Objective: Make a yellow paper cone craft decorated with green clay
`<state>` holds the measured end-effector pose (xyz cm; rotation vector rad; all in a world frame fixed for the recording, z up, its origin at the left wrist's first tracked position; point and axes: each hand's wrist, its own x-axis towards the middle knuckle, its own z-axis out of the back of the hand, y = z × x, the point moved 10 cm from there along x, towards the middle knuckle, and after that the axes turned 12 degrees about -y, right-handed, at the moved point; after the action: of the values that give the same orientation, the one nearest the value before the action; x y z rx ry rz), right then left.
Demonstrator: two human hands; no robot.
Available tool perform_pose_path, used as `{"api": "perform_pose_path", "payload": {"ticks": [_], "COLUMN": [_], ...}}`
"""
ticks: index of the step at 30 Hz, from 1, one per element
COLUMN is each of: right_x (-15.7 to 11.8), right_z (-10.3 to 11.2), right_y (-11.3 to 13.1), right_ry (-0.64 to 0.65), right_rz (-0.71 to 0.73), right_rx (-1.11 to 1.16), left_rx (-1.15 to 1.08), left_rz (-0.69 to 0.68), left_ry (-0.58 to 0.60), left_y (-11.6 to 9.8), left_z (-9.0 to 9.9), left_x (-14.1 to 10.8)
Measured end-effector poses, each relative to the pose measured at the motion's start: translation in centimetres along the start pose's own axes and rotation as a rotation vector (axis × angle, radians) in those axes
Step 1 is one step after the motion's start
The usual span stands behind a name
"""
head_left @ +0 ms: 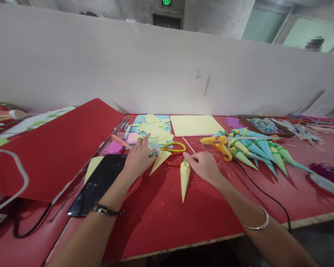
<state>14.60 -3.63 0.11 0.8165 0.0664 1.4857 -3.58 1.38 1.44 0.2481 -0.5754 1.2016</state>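
A pale yellow paper cone (185,177) points toward the table's front edge, with a bit of green at its wide end. My right hand (205,167) is closed at that end, its fingertips on the green. My left hand (139,156) is open, with the index finger stretched forward and the thumb apart. Beside the left thumb is a pointed yellow paper piece (160,161). Scissors with yellow handles (176,147) lie between the hands, their blades mostly hidden. Beyond the left hand, cut yellow paper pieces (153,129) are heaped on blue sheets.
A yellow glue gun (218,144) lies right of my hands, its black cord (263,191) running off the front edge. Finished blue and yellow cones (256,146) are piled beside it. A black phone (98,185) lies left; a yellow sheet (196,125) is by the white partition (156,74).
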Motion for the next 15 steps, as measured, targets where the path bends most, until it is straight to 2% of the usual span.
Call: {"api": "perform_pose_path", "payload": {"ticks": [5,9,15], "right_x": [-0.3,-1.0,-1.4], "right_z": [0.4,0.4,-0.2], "right_y": [2.3,4.0,4.9], "right_ry": [-0.044,-0.018,0.089], "right_rz": [0.174,0.269,0.278], "right_rx": [0.265,0.526,0.641], "left_rx": [-0.185,-0.287,-0.37], "left_rz": [-0.183,-0.297,-0.333], "left_ry": [-0.037,-0.035,-0.016], "left_y": [-3.2,-5.6,-6.7], "left_z": [0.4,1.0,1.1], "left_x": [-0.4,-1.0,-1.2]}}
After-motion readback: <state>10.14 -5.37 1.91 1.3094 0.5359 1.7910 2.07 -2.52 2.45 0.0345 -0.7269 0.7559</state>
